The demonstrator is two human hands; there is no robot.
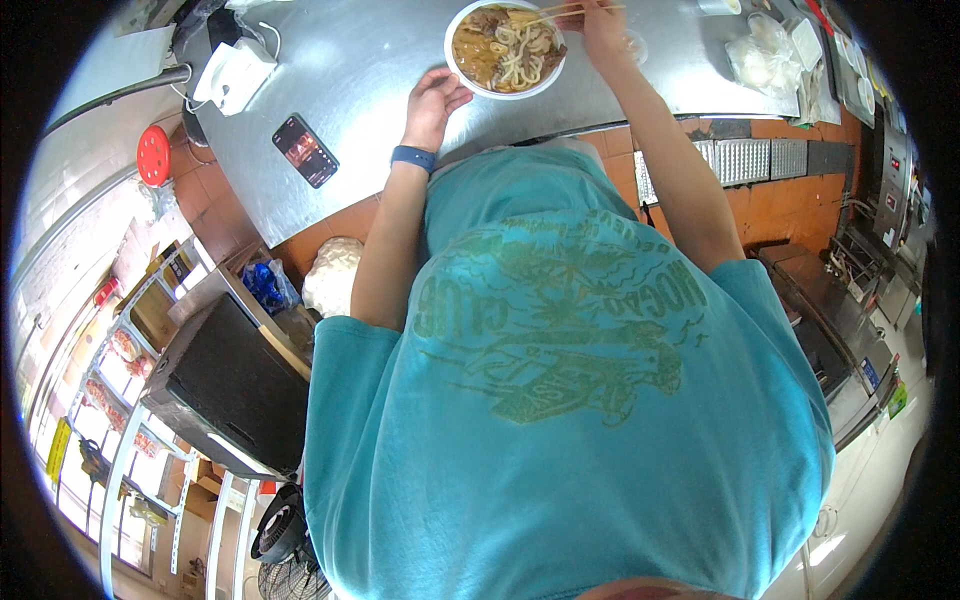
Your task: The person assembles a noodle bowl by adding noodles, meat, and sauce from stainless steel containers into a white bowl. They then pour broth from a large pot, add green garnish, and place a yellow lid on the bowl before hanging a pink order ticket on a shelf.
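Note:
A white round bowl (452, 60) stands on the metal table, at the top middle. Inside are thick pale noodles (522, 62), brown broth and pieces of dark meat. My left hand (437, 100), with a blue band on its wrist, has bent fingers against the bowl's left side, gripping its rim. Above the bowl's right side, my right hand (602, 28) is closed around a pair of light wooden chopsticks (548, 13). Their tips reach over the noodles. The top edge of the picture cuts off part of this hand.
On the steel table (375, 75) lie a lit phone (306, 151) and a white device (236, 76) with a cable, both to the left. Clear plastic bags (762, 55) sit at the right. A red round stool (154, 156) and a black box (232, 385) stand lower left.

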